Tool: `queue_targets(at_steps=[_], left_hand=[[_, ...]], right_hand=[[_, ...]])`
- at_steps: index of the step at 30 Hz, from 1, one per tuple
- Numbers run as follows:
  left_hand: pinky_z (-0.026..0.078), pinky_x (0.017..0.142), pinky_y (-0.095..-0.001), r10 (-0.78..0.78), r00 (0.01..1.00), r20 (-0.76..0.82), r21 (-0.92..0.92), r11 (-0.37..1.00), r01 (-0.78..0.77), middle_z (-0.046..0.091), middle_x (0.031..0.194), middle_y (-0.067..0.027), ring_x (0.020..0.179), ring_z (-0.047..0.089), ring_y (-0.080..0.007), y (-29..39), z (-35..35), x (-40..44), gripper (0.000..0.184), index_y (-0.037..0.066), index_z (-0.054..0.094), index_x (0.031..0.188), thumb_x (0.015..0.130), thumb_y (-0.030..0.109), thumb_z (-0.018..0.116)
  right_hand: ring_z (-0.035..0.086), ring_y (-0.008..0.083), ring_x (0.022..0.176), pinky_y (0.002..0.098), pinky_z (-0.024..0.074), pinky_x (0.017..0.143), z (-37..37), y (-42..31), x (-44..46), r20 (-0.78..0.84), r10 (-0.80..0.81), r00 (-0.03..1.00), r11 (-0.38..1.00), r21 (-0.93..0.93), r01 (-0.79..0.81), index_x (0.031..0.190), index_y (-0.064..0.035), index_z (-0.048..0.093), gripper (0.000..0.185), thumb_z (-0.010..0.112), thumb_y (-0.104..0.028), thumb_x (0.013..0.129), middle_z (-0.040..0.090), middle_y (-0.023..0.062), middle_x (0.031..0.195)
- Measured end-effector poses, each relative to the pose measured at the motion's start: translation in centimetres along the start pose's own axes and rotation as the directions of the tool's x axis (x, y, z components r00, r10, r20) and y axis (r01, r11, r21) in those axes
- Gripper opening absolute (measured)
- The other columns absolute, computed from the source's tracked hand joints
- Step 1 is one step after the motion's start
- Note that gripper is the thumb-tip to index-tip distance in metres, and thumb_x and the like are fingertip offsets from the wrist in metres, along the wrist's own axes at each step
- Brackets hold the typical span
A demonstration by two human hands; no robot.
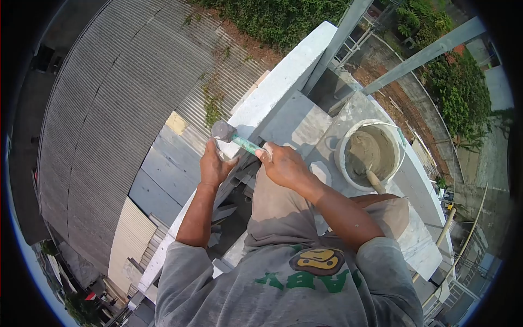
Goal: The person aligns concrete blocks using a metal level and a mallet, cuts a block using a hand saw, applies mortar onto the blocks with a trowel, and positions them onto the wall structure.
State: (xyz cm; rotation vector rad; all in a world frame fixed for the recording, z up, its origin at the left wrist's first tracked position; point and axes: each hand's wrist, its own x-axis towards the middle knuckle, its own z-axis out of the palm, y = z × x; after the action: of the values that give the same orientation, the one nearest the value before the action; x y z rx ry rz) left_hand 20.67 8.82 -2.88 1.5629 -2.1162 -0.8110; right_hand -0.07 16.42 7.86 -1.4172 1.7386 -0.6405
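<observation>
A mallet with a rounded grey head and a green handle lies across the top of a white wall. My right hand is closed around the handle's near end. Under the mallet head, my left hand grips a small white block at the wall's edge, thumb and fingers on either side of it. The head is over the block; whether they touch is hard to tell. To the right stands a white bucket of grey mortar, with a wooden-handled tool leaning in it.
Corrugated roofing spreads far below on the left. Grey posts rise at the upper right. Boards lie beside my bent legs, and a dark gap opens below my left forearm. Bamboo poles stand at the lower right.
</observation>
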Motion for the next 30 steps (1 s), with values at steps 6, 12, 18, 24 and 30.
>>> queue_targets(at_steps=[6,12,18,24,30], left_hand=[[0.05,0.082,-0.0421,0.08,0.996,-0.034,-0.014,0.997,-0.081,0.057,0.112,-0.0227,0.101,0.06,-0.0399,-0.4,0.3,0.1,0.084,0.001,0.039,0.127,0.063,0.028,0.085],[0.049,0.083,-0.0419,0.087,0.996,-0.022,-0.006,0.996,-0.087,0.057,0.112,-0.0234,0.101,0.058,-0.0408,-0.7,0.2,0.2,0.087,-0.001,0.039,0.127,0.061,0.029,0.087],[0.033,0.103,-0.0514,0.147,0.988,-0.045,0.209,0.969,-0.134,0.049,0.129,-0.0253,0.122,0.047,-0.0375,1.9,-1.3,0.5,0.102,0.0,0.034,0.138,0.063,0.051,0.081],[0.021,0.11,-0.0561,0.291,0.957,-0.009,0.255,0.926,-0.279,0.044,0.139,-0.0227,0.131,0.038,-0.0376,8.5,0.7,6.7,0.072,0.005,0.041,0.139,0.088,0.053,0.056],[0.037,0.102,-0.0484,0.305,0.952,0.027,0.306,0.904,-0.299,0.046,0.135,-0.0263,0.12,0.049,-0.0412,9.7,5.0,10.5,0.062,0.01,0.043,0.14,0.09,0.046,0.056]], right_hand=[[0.062,0.0347,0.071,0.0441,0.0443,0.066,1.9,4.5,0.4,-0.279,0.031,0.96,0.996,0.091,-0.005,0.085,0.0029,0.057,0.043,0.049,-0.037,0.095,0.062,0.0188,0.069],[0.059,0.0479,0.087,0.0482,0.0452,0.076,-2.0,4.0,-1.2,-0.111,0.271,0.956,0.934,0.269,-0.233,0.098,0.0073,0.059,0.046,0.049,-0.037,0.094,0.061,0.0315,0.085],[0.063,0.0406,0.082,0.0453,0.0463,0.073,-3.2,7.0,-3.1,-0.177,0.396,0.901,0.88,0.354,-0.317,0.097,0.0079,0.058,0.047,0.051,-0.038,0.092,0.063,0.0271,0.083],[0.063,0.0315,0.067,0.0402,0.0476,0.064,-8.6,4.7,1.2,-0.297,0.413,0.861,0.83,0.511,-0.222,0.093,0.0063,0.057,0.039,0.051,-0.033,0.092,0.062,0.0196,0.073],[0.065,0.0354,0.075,0.043,0.0502,0.067,-12.3,3.6,11.9,-0.53,0.341,0.776,0.876,0.479,-0.059,0.095,0.0057,0.054,0.033,0.049,-0.026,0.094,0.063,0.0231,0.079]])
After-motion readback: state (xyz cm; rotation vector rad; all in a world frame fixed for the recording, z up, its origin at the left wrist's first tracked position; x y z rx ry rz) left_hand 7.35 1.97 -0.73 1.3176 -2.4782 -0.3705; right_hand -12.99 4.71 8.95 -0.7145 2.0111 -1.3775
